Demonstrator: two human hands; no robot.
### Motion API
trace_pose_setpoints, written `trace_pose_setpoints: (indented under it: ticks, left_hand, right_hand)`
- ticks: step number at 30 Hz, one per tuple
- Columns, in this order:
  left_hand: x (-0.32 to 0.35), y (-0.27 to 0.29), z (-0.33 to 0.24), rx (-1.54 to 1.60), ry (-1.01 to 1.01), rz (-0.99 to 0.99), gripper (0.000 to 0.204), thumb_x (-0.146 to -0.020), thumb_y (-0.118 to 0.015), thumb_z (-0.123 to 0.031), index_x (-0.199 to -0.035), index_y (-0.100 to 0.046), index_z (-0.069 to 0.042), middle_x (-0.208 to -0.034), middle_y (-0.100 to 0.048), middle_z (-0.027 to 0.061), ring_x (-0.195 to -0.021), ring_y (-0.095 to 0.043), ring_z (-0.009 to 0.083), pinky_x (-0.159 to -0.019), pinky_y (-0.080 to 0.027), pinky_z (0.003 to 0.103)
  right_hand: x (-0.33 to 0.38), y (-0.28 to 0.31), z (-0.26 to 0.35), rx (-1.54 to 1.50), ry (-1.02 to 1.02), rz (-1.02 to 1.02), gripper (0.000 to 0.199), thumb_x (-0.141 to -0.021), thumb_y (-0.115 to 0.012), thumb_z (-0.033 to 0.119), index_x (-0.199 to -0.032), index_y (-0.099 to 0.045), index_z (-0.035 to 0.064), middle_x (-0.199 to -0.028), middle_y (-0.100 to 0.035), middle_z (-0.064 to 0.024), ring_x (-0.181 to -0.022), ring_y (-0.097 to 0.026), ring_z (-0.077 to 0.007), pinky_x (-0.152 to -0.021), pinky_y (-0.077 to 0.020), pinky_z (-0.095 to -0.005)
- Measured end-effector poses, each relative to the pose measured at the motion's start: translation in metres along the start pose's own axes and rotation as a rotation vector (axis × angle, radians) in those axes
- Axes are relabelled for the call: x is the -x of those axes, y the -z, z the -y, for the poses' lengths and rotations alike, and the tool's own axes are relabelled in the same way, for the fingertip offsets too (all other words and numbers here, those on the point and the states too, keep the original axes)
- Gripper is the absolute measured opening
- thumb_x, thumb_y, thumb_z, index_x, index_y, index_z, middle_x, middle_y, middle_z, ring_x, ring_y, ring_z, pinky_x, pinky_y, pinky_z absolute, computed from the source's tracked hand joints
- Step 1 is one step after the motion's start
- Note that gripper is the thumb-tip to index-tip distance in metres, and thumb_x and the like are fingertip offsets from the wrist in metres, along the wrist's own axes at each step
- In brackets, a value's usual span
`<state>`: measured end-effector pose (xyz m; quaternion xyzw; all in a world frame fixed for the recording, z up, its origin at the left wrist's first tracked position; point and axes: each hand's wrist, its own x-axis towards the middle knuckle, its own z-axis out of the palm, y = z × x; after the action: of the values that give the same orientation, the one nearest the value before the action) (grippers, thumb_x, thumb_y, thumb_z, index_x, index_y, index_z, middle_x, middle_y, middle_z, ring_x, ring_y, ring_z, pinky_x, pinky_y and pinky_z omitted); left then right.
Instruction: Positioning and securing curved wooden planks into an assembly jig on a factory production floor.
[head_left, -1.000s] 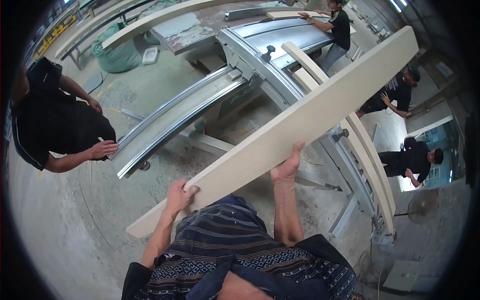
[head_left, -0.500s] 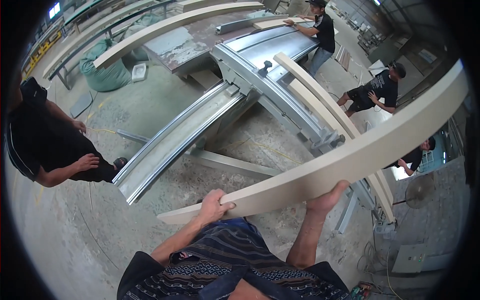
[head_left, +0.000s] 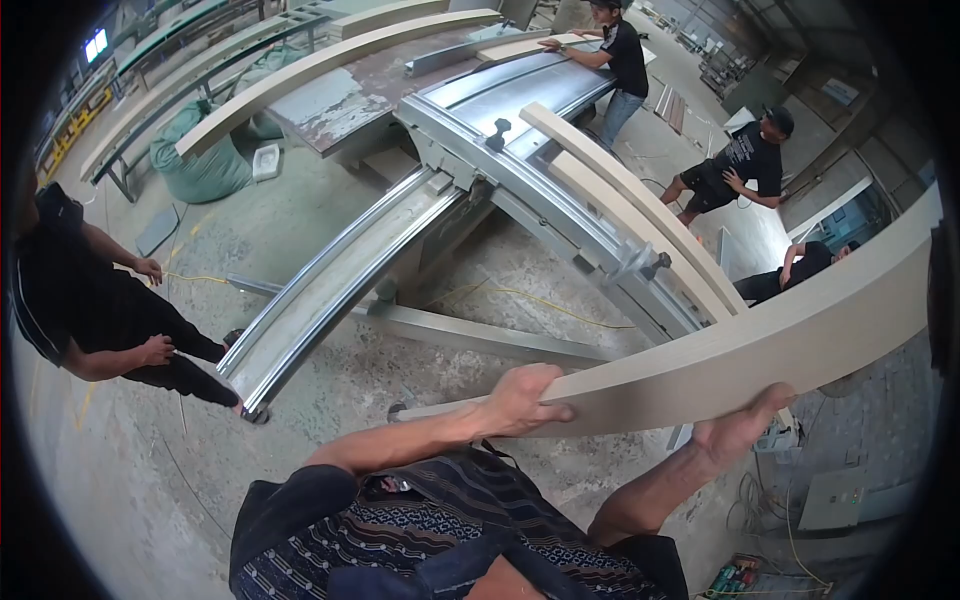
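I carry a long pale beige board (head_left: 760, 340) flat in front of me; it runs from near my chest out to the right edge of the view. My left hand (head_left: 525, 398) grips its near end over the top edge. My right hand (head_left: 742, 428) holds the lower edge further right, fingers wrapped under it. Both forearms come up from the lower edge over my dark patterned shirt.
A big sliding table saw (head_left: 480, 170) with long metal rails stands ahead, two more pale boards (head_left: 640, 215) lying on it. One person (head_left: 90, 310) stands at left; three others work at the back right. A green sack (head_left: 205, 165) and yellow cable (head_left: 540, 300) lie on the concrete floor.
The board has swung to the right and lower across the view, from a steep diagonal to nearly level. Both hands kept their hold. My view turned right.
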<state>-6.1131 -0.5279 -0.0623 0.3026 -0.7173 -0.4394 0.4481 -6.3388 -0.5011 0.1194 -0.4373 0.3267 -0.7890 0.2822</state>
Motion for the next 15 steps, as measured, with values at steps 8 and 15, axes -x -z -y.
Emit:
trace_pose_setpoints:
  ticks: [8,15]
  left_hand:
    - [-0.039,-0.081,-0.026,0.428,0.141,0.04,0.072,-0.086,-0.067,-0.069,-0.106,-0.064,0.0,-0.095,-0.067,0.0066,-0.091,-0.062,0.0141,-0.078,-0.051,0.033]
    - [-0.061,-0.13,-0.031,0.677,0.121,-0.094,0.078,-0.088,-0.061,-0.072,-0.117,-0.063,0.0,-0.109,-0.066,0.0075,-0.102,-0.06,0.0132,-0.086,-0.05,0.031]
  right_hand:
    - [-0.026,0.083,0.009,0.392,-0.024,0.188,0.067,-0.106,-0.044,0.05,-0.148,-0.037,-0.002,-0.141,-0.051,-0.0181,-0.129,-0.052,-0.0302,-0.109,-0.0422,-0.0457]
    - [0.149,0.174,-0.108,0.634,-0.347,0.079,0.079,-0.095,-0.055,0.066,-0.128,-0.055,-0.0056,-0.124,-0.061,-0.012,-0.114,-0.057,-0.0217,-0.098,-0.0454,-0.0367]
